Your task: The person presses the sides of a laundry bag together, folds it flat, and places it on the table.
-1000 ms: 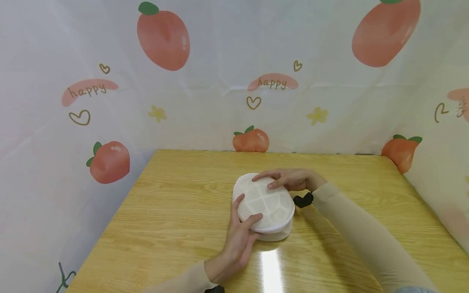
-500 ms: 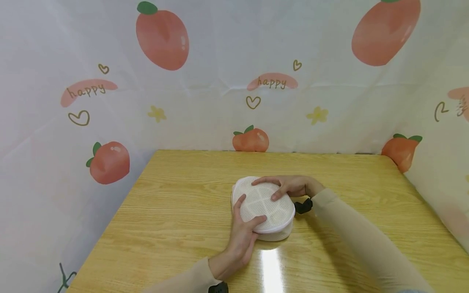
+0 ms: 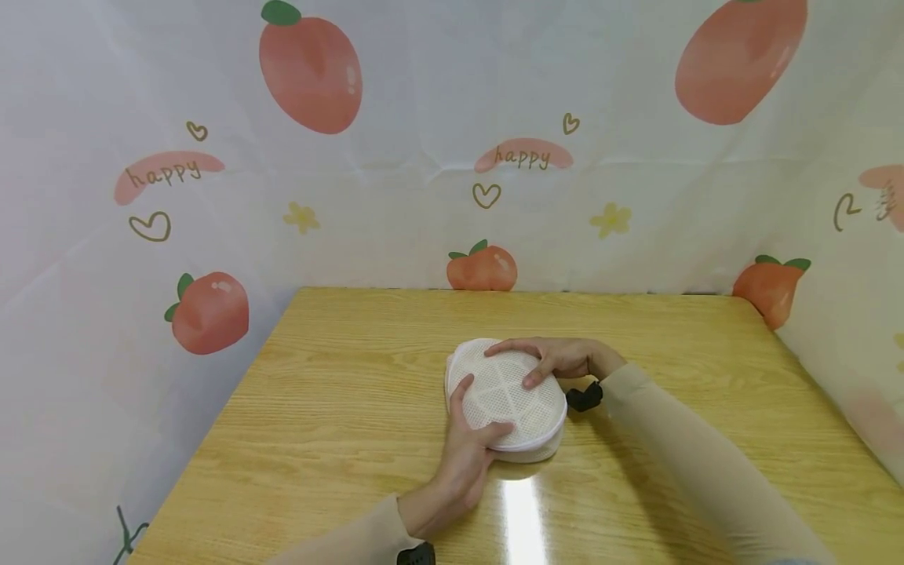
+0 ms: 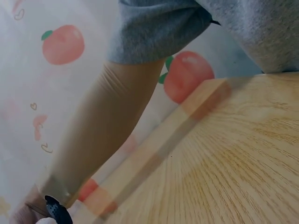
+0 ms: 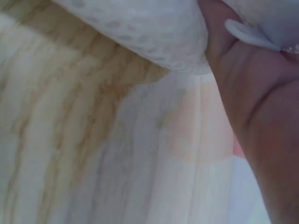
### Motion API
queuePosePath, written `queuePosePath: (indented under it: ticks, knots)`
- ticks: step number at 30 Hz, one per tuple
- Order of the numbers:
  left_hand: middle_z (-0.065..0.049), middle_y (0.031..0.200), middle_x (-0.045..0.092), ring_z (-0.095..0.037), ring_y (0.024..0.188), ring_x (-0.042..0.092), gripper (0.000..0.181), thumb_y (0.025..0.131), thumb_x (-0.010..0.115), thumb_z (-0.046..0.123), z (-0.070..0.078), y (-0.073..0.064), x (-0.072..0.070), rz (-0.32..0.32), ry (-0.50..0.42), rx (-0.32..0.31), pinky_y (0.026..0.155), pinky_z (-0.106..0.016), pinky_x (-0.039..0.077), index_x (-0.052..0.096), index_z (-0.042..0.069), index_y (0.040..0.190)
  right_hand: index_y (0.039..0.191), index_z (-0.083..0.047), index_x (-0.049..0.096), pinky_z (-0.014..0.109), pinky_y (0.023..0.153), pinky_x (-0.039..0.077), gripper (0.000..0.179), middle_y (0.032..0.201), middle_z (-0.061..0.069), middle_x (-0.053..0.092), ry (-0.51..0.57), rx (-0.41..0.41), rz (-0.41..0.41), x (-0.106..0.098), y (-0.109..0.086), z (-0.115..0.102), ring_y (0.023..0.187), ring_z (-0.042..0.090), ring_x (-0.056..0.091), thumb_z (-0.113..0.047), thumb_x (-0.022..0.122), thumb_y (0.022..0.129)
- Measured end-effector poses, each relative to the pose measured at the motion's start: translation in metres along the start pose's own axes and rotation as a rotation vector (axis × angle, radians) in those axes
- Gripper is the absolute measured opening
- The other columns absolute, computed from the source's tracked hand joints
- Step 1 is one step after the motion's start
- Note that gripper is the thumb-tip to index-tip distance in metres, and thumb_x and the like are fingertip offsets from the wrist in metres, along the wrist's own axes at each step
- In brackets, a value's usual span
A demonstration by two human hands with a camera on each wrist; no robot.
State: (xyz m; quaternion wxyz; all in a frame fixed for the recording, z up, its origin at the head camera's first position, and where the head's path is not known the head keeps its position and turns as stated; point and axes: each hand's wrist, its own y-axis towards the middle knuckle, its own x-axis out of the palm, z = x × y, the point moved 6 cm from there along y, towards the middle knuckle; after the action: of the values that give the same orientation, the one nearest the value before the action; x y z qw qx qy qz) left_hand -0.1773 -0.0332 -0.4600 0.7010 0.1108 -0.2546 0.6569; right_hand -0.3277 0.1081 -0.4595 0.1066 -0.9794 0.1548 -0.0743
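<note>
A white mesh laundry bag [image 3: 483, 392], rounded and low-sided with a piped rim, sits on the wooden table in front of me. My left hand [image 3: 462, 463] grips its near left side, with the thumb across the mesh top and a finger at the left rim. From the far right, my right hand [image 3: 561, 357] holds the bag, its thumb and forefinger spread over the top. The other right fingers are hidden behind the bag. In the right wrist view, the mesh side [image 5: 154, 32] lies against the hand [image 5: 261, 93], with a thin pale strip [image 5: 250, 35] next to it.
The wooden table [image 3: 339, 377] reaches back to a white fruit-print cloth [image 3: 395, 94], which also hangs along both sides. Black wrist devices [image 3: 585, 396] are on both wrists. A sleeved arm [image 4: 107, 112] and a grey shirt [image 4: 266, 32] show in the left wrist view.
The right hand has come slightly nearer along the bag's top, and the left thumb has slid a little right and nearer over the mesh. The bag stays nearly in place.
</note>
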Motion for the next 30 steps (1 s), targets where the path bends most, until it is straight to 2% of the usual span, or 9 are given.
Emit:
queuePosePath:
  ticks: [3,6,11,14,16,20,23,26,30]
  knots:
    - [-0.025,0.167,0.012,-0.041,0.142,0.045,0.094,0.095,0.063,-0.007,0.005,-0.005,-0.004,-0.029,0.04,-0.029,0.113,-0.053,0.044,0.008,0.025,0.164,0.163,-0.013,0.031,0.047,0.092,0.059,0.083,0.153,0.021,0.039,-0.031,-0.002,0.009,0.001,0.0,-0.003,0.124,0.035,0.061,-0.003,0.076,0.094]
    - [-0.025,0.165,0.012,-0.039,0.144,0.041,0.092,0.097,0.064,0.001,0.013,-0.01,-0.013,-0.04,0.109,-0.043,0.114,-0.051,0.042,0.006,0.024,0.165,0.162,-0.012,0.034,0.046,0.093,0.059,0.084,0.154,0.022,0.038,-0.099,-0.001,0.035,0.0,-0.002,-0.008,0.123,0.034,0.061,-0.008,0.079,0.092]
    - [-0.022,0.152,0.024,-0.031,0.128,0.049,0.088,0.097,0.067,0.008,0.034,-0.01,-0.032,0.023,0.255,-0.038,0.108,-0.043,0.044,0.012,0.021,0.165,0.16,-0.019,0.043,0.046,0.104,0.051,0.082,0.162,0.014,0.034,-0.263,0.034,0.109,-0.003,-0.01,-0.024,0.134,0.034,0.051,-0.016,0.084,0.089]
    - [-0.021,0.147,0.027,-0.029,0.119,0.05,0.083,0.098,0.068,0.011,0.046,0.001,-0.041,0.056,0.324,-0.04,0.106,-0.043,0.043,0.019,0.022,0.164,0.159,-0.022,0.044,0.05,0.113,0.042,0.078,0.166,0.009,0.032,-0.344,0.052,0.179,-0.007,-0.019,-0.035,0.144,0.035,0.041,-0.017,0.081,0.091]
    - [-0.021,0.148,0.026,-0.03,0.121,0.049,0.08,0.099,0.067,0.013,0.053,0.013,-0.046,0.05,0.345,-0.042,0.107,-0.044,0.042,0.022,0.023,0.163,0.16,-0.021,0.042,0.053,0.115,0.038,0.075,0.165,0.009,0.033,-0.385,0.056,0.238,-0.009,-0.027,-0.042,0.147,0.036,0.037,-0.017,0.078,0.094]
    - [-0.024,0.152,0.026,-0.034,0.132,0.043,0.074,0.102,0.062,0.014,0.061,0.04,-0.05,-0.025,0.335,-0.066,0.11,-0.047,0.039,0.022,0.023,0.164,0.162,-0.02,0.038,0.06,0.115,0.037,0.075,0.162,0.016,0.035,-0.409,0.058,0.352,-0.011,-0.051,-0.051,0.147,0.042,0.036,-0.018,0.074,0.097]
    - [-0.025,0.156,0.022,-0.036,0.137,0.039,0.069,0.105,0.06,0.015,0.065,0.055,-0.051,-0.086,0.331,-0.097,0.111,-0.048,0.038,0.024,0.024,0.163,0.162,-0.024,0.038,0.062,0.115,0.035,0.073,0.162,0.016,0.033,-0.393,0.044,0.416,-0.007,-0.071,-0.052,0.147,0.046,0.034,-0.02,0.074,0.098]
    - [-0.023,0.16,0.016,-0.039,0.14,0.038,0.067,0.106,0.059,0.017,0.068,0.063,-0.053,-0.128,0.357,-0.121,0.112,-0.048,0.037,0.026,0.027,0.163,0.161,-0.026,0.038,0.063,0.113,0.036,0.071,0.161,0.014,0.034,-0.377,0.008,0.462,0.0,-0.088,-0.049,0.146,0.049,0.036,-0.023,0.073,0.099]
    - [-0.021,0.159,0.023,-0.037,0.138,0.042,0.065,0.105,0.061,0.019,0.072,0.07,-0.051,-0.186,0.427,-0.118,0.113,-0.049,0.038,0.03,0.029,0.162,0.162,-0.024,0.037,0.056,0.107,0.045,0.07,0.162,0.017,0.031,-0.345,-0.032,0.508,0.014,-0.108,-0.038,0.142,0.052,0.04,-0.018,0.07,0.1]
